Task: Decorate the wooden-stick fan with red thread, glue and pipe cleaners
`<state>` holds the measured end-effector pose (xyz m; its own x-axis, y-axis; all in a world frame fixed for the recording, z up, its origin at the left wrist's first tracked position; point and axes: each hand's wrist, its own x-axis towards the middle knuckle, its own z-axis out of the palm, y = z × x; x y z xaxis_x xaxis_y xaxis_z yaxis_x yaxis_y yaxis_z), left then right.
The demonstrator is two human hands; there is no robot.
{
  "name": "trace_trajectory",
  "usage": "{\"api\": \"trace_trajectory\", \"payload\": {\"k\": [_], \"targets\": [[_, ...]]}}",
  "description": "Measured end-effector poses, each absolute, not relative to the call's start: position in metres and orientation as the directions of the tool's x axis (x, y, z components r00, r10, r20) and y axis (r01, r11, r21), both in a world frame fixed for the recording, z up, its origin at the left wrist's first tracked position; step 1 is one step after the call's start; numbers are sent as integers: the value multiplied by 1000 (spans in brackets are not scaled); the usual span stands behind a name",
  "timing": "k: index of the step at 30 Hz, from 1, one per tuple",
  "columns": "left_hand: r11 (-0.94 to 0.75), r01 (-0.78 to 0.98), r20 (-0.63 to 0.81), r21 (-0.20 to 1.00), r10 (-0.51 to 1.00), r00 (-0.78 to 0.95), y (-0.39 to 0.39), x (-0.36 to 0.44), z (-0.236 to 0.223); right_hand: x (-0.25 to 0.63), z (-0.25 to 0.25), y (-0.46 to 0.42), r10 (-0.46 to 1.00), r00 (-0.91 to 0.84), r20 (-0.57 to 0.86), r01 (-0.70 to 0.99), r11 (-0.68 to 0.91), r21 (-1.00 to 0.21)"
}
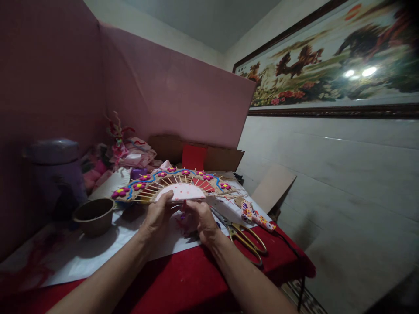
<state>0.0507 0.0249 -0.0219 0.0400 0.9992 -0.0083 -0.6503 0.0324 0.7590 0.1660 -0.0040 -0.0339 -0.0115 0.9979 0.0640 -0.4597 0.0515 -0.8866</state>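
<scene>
Above the table I hold up a handmade fan (180,192), with thin wooden ribs, a half-round pink dotted base and an outer band of magenta flowers and a blue wavy line. My left hand (160,211) grips its lower edge, thumb lying on the dotted base. At the middle of that edge, my right hand (201,218) is closed, fingertips pinched together close under the fan. A small purple tassel-like piece (183,216) hangs near those fingertips; exactly what they pinch is hidden. Large gold-handled scissors (245,240) lie right of my right hand.
A brown bowl (94,216) and a purple flask (57,179) stand at left. Pink cloth (137,152) is heaped behind. A flower-patterned glue gun-like tool (257,216) lies at right, near the red table edge (307,266). Cardboard (225,159) leans at the back.
</scene>
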Motion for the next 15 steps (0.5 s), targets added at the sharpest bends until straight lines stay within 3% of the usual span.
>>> {"api": "trace_trajectory", "payload": {"k": [15], "targets": [[22, -635, -21, 772, 1000, 9, 26, 51, -24, 165, -34, -3, 1000, 19, 21, -425, 27, -905]]}}
